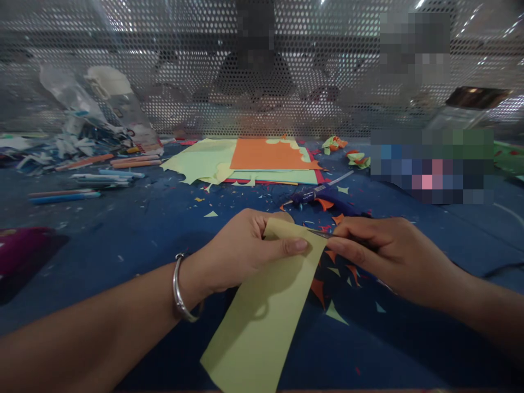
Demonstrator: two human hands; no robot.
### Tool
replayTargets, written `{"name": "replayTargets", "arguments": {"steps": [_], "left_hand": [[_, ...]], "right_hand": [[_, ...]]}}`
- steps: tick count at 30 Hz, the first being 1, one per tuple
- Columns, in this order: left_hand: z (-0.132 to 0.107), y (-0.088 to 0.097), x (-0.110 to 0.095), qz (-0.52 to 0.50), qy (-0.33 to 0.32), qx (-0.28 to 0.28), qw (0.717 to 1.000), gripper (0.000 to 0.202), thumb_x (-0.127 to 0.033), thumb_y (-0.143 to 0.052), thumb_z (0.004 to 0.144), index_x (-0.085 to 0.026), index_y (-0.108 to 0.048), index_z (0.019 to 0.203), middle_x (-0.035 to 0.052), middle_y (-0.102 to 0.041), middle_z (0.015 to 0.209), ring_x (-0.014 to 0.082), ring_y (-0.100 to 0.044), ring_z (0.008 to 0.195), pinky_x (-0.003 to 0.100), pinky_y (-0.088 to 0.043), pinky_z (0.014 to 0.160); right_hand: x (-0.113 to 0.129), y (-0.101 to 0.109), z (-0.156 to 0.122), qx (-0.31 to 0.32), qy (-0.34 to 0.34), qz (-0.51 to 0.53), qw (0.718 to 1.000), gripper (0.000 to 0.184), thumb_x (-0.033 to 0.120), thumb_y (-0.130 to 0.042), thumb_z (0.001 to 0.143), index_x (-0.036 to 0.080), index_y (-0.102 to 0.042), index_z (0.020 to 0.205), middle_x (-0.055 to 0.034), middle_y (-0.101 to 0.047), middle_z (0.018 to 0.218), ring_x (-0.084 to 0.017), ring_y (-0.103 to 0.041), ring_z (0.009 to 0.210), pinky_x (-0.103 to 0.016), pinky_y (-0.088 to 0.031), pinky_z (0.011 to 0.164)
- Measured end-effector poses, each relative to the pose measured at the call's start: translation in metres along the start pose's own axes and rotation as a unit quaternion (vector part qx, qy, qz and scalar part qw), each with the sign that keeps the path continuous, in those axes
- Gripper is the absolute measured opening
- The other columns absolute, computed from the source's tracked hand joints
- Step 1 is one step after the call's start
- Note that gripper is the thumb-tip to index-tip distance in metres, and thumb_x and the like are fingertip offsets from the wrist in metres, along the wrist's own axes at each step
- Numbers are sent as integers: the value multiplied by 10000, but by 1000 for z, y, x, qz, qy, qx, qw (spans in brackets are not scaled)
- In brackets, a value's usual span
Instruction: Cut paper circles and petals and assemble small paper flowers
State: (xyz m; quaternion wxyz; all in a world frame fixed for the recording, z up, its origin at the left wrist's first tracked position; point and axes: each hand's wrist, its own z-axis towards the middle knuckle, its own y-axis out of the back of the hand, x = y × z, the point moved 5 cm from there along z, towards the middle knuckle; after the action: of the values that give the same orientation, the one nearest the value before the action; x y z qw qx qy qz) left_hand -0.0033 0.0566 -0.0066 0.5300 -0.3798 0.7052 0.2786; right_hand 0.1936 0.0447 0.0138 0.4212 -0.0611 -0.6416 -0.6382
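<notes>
Left hand (pixel 245 245): closed on the top end of the paper strip (pixel 266 305), thumb flat across its front, the other fingers curled behind it.
Right hand (pixel 380 254): fingers pinched narrow around a thin metal tool (pixel 317 233), whose point meets the strip's right edge just beside the left thumb.
Paper strip: pale yellow-green, plain, long and straight-sided. It runs from the left hand's grip down and to the left, below both wrists, and its top edge folds over the fingers.
Bangle (pixel 179 286): silver, on the left wrist.
Scraps (pixel 335 314): small orange and green triangles on the blue table (pixel 123 229), under and just beyond the right hand.
Dark blue tool (pixel 315 194): lies just beyond both hands, with a thin rod sticking out towards the right.
Orange sheet (pixel 266 154): farther beyond the hands, on top of pale green sheets (pixel 200 161) with cut edges.
Pens (pixel 102 174): well beyond the left hand, to its left.
Hard to tell: most of the metal tool is hidden inside the right hand, so its kind is unclear. The strip's lower corner is cut off at the bottom edge. Shapes behind the mesh screen (pixel 164 82) are blurred.
</notes>
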Motion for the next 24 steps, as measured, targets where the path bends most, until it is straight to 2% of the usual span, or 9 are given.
{"name": "replayTargets", "arguments": {"steps": [9, 16, 24], "left_hand": [[1, -2, 1, -12, 9, 10, 1000, 274, -406, -796, 844, -145, -714, 830, -23, -625, 715, 84, -616, 602, 175, -458, 546], [1, -3, 3, -18, 41, 13, 999, 282, -416, -796, 846, -143, -729, 861, 10, -701, 733, 97, -644, 611, 175, -465, 550], [0, -5, 4, -35, 48, 23, 998, 256, -381, -790, 859, -137, -720, 826, 8, -704, 700, 88, -635, 575, 164, -452, 520]], "right_hand": [[1, -1, 1, -1, -1, 0, 1000, 433, 545, -553, 1002, 213, -625, 734, 33, -560, 588, -107, -520, 496, -246, -376, 490], [5, -1, 2, -15, 35, -28, 999, 452, 494, -511, 1033, 199, -612, 706, 36, -551, 563, -92, -498, 492, -231, -364, 496], [8, -1, 3, -9, 32, -37, 999, 465, 496, -498, 1035, 199, -606, 694, 36, -529, 557, -96, -474, 494, -233, -353, 486]]}}
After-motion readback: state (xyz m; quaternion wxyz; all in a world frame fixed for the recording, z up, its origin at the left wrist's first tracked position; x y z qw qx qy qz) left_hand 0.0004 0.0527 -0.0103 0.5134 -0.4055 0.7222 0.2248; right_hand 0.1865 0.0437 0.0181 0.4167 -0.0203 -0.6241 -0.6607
